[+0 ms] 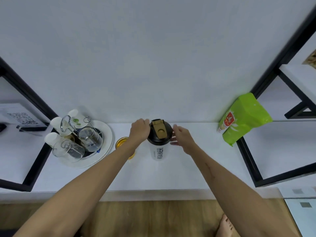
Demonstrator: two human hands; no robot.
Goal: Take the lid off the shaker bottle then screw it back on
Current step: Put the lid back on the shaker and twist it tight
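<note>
Shaker bottle [158, 147] stands upright on the white bench [188, 168], between 2 reaching hands. Its black lid [159, 132], w/ tan flip cap, sits on top; whether it's been off yet can't be told. Left hand [139, 130] presses against the lid's side, fingers curled round its far edge, apparently gripping. Right hand [182, 135] hovers just beside the lid w/ fingers spread, holding nothing; contact is unclear. Judged from this, either the unscrewing has barely begun or the lid is back on; no way to say which. Count: 1 bottle, 1 lid; beyond the left hand, 1 amber cup [121, 142] and 1 plate [106, 144] carrying approx. 5 glasses; beyond the right hand, 1 green bag [244, 118].
</note>
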